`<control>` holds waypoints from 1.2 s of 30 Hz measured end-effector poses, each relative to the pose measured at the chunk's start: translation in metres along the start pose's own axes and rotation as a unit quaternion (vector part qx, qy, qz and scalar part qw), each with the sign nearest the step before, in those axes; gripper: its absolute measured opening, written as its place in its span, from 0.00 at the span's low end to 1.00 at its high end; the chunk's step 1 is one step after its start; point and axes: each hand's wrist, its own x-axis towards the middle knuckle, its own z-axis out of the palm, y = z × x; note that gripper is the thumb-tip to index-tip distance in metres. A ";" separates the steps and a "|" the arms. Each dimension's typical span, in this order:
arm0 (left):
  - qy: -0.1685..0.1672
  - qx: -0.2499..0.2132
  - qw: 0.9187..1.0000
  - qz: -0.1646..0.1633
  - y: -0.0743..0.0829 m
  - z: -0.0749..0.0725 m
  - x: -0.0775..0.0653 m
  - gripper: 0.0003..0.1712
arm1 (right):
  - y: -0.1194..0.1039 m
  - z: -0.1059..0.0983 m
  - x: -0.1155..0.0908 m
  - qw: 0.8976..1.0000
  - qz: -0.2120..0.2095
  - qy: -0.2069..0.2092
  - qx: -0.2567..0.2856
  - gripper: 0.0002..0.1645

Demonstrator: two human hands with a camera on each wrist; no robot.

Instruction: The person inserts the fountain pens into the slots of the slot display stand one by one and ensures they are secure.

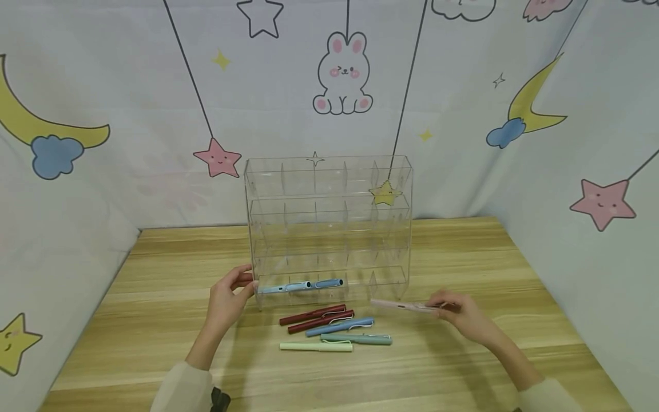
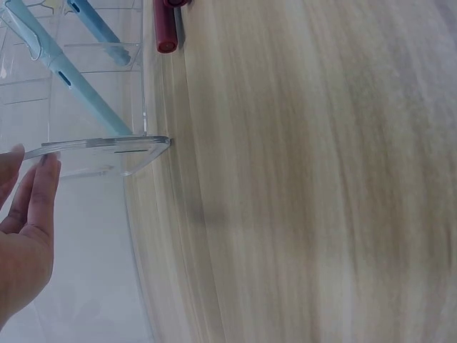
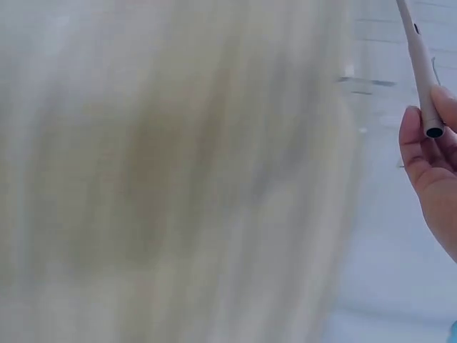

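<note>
A clear acrylic rack (image 1: 329, 260) with several tiers of compartments stands on the table. The left hand (image 1: 230, 294) holds its left side panel (image 2: 107, 145) low down, thumb near the front edge and fingertips against the outside. Two pens lie end to end in the bottom tier: a light blue pen (image 1: 285, 287) at left and a darker blue pen (image 1: 328, 283) beside it. In the right hand (image 1: 463, 315) a pale pink pen (image 1: 396, 305) is pinched between thumb and fingers, its other end pointing left before the rack's lower right. The right wrist view shows the pen's dark round end (image 3: 433, 132).
Before the rack lie two dark red pens (image 1: 314, 315), a blue pen (image 1: 340, 327), a green pen (image 1: 356, 339) and a pale green pen (image 1: 316, 347). A patterned white curtain (image 1: 288, 114) hangs behind the wooden table (image 1: 170, 269) and at both sides.
</note>
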 end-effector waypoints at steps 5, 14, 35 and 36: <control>0.001 0.001 1.000 -0.002 0.000 0.000 0.000 0.20 | -0.017 -0.006 0.016 1.000 -0.003 0.008 0.013 0.09; -0.001 -0.004 1.000 -0.007 0.001 0.000 0.000 0.21 | -0.035 0.008 0.047 0.998 0.067 0.012 0.019 0.10; 0.005 -0.002 1.000 -0.011 0.003 -0.001 0.000 0.21 | -0.050 0.054 0.095 0.997 0.070 0.027 -0.026 0.11; 0.005 -0.003 1.000 -0.011 0.003 -0.001 0.000 0.21 | -0.050 0.056 0.097 0.997 0.071 0.029 -0.027 0.11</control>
